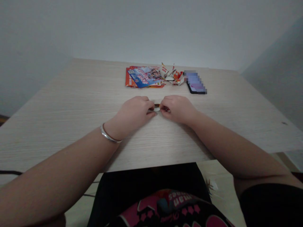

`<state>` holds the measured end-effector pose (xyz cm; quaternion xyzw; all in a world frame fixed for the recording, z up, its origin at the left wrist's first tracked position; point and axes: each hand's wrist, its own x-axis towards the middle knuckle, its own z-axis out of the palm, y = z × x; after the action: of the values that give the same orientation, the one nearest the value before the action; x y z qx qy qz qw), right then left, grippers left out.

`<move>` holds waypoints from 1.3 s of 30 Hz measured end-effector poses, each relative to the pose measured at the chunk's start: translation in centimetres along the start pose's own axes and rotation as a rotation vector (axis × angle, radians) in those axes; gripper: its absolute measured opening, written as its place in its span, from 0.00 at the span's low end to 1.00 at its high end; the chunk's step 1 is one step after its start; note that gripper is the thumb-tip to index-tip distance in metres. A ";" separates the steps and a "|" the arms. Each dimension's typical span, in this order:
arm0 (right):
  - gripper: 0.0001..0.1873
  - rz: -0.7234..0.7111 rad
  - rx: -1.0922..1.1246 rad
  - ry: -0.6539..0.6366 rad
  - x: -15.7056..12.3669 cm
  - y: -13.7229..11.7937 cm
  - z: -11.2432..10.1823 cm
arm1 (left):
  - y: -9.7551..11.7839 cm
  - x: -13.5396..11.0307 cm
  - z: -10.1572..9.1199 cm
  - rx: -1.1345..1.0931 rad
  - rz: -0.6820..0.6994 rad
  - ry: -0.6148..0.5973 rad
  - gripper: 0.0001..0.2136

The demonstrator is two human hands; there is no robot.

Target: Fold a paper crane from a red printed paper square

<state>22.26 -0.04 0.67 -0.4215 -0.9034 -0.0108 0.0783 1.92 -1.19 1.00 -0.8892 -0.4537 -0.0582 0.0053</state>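
My left hand (135,110) and my right hand (178,108) rest close together at the middle of the table (151,138). Between their fingertips is a small piece of folded printed paper (157,107), white with orange and dark patches. Both hands are closed on it, one at either end, with the thumbs on the near side. The fingers cover most of the paper, so its full shape is hidden.
Beyond my hands lies a stack of printed cards or leaflets (142,77), a blue one on top. Beside it are folded paper shapes (174,77), then a phone (196,83) on the right. A wall (151,31) stands behind the table.
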 end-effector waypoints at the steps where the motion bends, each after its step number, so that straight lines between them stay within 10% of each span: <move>1: 0.12 0.008 0.023 0.010 0.0 0.1 0.1 | 0.2 0.0 0.0 0.013 -0.004 -0.005 0.13; 39: 0.11 0.240 0.270 -0.081 0.4 0.7 0.3 | 0.3 0.1 -0.4 -0.028 -0.171 -0.058 0.17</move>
<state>22.48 0.74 0.42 -0.5121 -0.8422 0.1369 0.0985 2.17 -1.29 1.47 -0.8487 -0.5269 -0.0389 -0.0252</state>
